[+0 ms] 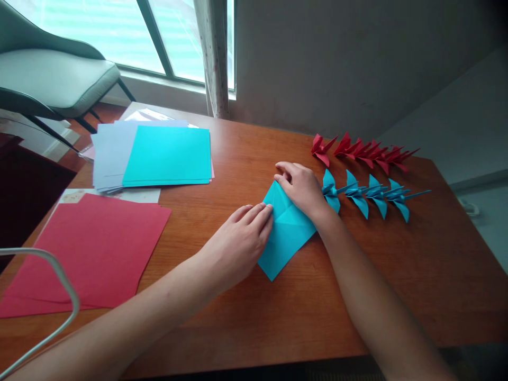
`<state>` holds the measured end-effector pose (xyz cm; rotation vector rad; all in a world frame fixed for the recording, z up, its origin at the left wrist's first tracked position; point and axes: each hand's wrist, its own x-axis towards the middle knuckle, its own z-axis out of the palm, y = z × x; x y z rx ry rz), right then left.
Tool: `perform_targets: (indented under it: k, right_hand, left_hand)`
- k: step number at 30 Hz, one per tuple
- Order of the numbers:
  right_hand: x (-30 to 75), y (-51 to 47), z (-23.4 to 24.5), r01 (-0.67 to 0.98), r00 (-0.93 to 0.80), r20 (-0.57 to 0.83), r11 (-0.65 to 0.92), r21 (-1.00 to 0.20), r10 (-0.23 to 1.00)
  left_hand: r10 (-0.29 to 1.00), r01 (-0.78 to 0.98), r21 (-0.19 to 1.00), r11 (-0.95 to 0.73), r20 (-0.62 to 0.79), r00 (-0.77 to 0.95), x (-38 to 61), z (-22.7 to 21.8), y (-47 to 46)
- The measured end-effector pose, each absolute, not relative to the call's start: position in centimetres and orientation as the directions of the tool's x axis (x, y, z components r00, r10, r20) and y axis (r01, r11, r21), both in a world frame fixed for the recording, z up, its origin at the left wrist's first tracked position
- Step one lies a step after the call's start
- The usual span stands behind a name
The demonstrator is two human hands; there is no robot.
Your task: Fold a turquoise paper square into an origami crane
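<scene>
A folded turquoise paper square (286, 233) lies like a diamond in the middle of the wooden table (416, 275). My left hand (238, 241) lies flat on its left edge, fingers stretched out and pressing the paper down. My right hand (301, 185) rests on the paper's top corner, fingers curled down against the fold. To the right of that hand stand a row of several blue paper cranes (367, 193) and, behind them, a row of several red paper cranes (363, 150).
A stack of turquoise (169, 156) and pale lilac sheets (111, 153) lies at the back left. Red sheets (91, 248) lie at the front left. A white curved bar (59, 275) crosses the lower left corner. A grey chair (51, 74) stands by the window.
</scene>
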<state>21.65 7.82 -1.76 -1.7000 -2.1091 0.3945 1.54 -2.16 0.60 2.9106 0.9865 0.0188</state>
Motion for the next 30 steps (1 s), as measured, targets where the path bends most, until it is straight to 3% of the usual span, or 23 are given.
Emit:
perform_targets:
  k: [14,21,30]
  right_hand:
    - [20.7,5.7,0.1,0.922,-0.255,0.003,0.244,-0.301,0.967]
    - [20.4,5.9,0.7,0.925,-0.282,-0.030,0.264,-0.275,0.959]
    - [20.1,7.4,2.1,0.924,-0.333,-0.178,0.284,-0.255,0.926]
  left_hand:
    - [0.628,0.627,0.063,-0.776,-0.007,0.778,1.5,1.0,-2.3]
    - [0.664,0.663,0.061,-0.746,-0.009,0.748,1.6,1.3,-2.5]
    - [0.662,0.664,0.054,-0.746,-0.060,0.747,1.6,1.7,-2.5]
